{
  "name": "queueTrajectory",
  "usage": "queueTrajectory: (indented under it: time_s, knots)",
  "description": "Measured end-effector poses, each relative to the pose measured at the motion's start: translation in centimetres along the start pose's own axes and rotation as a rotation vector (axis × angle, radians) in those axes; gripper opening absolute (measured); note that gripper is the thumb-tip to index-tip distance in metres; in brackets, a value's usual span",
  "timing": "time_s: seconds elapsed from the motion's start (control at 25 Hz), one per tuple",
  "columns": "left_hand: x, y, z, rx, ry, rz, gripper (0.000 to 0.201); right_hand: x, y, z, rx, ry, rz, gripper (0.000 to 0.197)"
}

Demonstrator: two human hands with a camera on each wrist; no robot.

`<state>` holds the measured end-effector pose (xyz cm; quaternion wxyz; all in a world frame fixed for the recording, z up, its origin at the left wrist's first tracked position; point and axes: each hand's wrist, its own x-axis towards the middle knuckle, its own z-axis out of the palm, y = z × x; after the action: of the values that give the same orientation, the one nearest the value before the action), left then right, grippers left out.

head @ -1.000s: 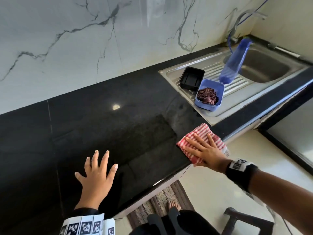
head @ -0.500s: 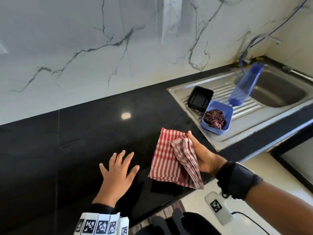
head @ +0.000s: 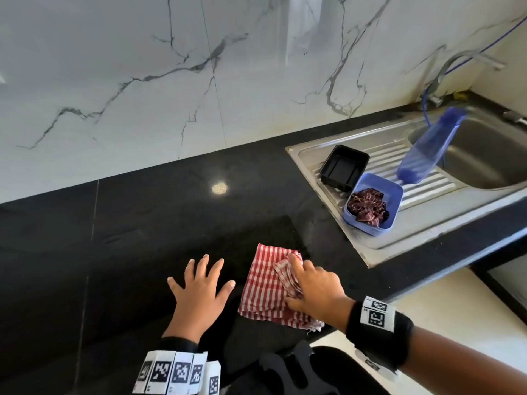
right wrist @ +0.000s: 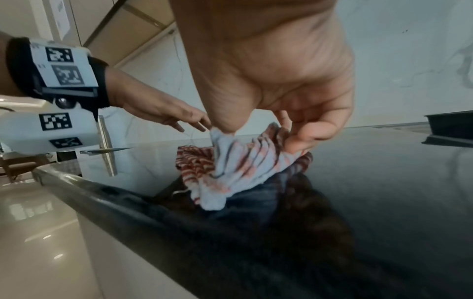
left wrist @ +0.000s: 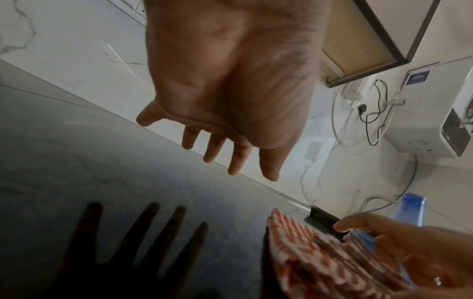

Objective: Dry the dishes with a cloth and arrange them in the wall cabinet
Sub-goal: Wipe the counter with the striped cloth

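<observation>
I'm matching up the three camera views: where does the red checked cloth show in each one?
Head: the red checked cloth lies low and centre on the black counter, gripped by the right hand.
Left wrist: bottom right, beside the right hand's fingers.
Right wrist: centre, bunched and pinched by the fingers.
Shared landmark: the black tray, seen in the left wrist and right wrist views.

Kitchen surroundings
White marble wall (head: pixel 142 67) behind black table (head: pixel 85 238); steel sink (head: pixel 484 155) and tap (head: pixel 453 69) at right.
</observation>
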<state>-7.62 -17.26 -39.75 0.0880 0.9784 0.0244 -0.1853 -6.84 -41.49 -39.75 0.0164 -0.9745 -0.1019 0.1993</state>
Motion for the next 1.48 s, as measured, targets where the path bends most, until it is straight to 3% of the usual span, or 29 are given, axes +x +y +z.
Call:
queueTrajectory:
  time_s: [0.12,0.24,0.32,0.48,0.6,0.72,0.84,0.92,1.04,1.24,1.36,1.48]
  knots:
    - [-0.2,-1.2,1.0,0.014,-0.043,-0.072,0.064,0.6,0.9,-0.6,0.056,-0.033,-0.054,0.067]
    - [-0.8,-3.2,1.6,-0.008,-0.072,-0.153,0.067,1.1,2.9,-1.7,0.345,-0.107,-0.083,0.049]
    - [-1.2,-4.4,1.6,-0.027,-0.071,-0.194,0.068,1.4,3.6,-2.3,0.552,-0.072,-0.036,0.040]
    - [-1.6,-5.3,1.2,-0.044,-0.048,-0.232,0.068,3.7,1.0,-3.1,0.857,0.059,-0.008,0.040]
    - [-1.6,-5.2,1.2,-0.061,-0.030,-0.224,0.068,5.8,-2.6,-3.2,1.087,0.010,0.006,0.055]
    - [-1.9,-5.4,1.2,-0.077,-0.007,-0.220,0.068,5.7,-4.6,-1.3,0.889,0.136,-0.156,0.052]
    - [-2.2,-5.9,1.5,-0.088,0.010,-0.237,0.067,4.4,-5.0,2.8,0.274,0.266,-0.348,0.061]
    - [-2.1,-5.9,1.6,-0.094,0.012,-0.244,0.067,4.0,-5.2,4.9,0.016,0.193,-0.363,0.069]
    - [-1.4,-5.0,1.5,-0.100,0.011,-0.206,0.067,3.9,-3.0,6.1,-0.111,0.132,-0.431,0.070]
    - [0.1,-3.3,0.9,-0.088,0.015,-0.151,0.066,0.0,6.8,5.7,-0.264,0.159,-0.616,0.067]
    - [0.1,-3.1,1.3,-0.075,-0.003,-0.154,0.066,1.6,12.4,3.8,-0.276,0.129,-0.534,0.065]
    - [-0.2,-3.3,1.5,-0.082,-0.019,-0.185,0.066,6.5,13.3,2.0,-0.286,0.059,-0.465,0.064]
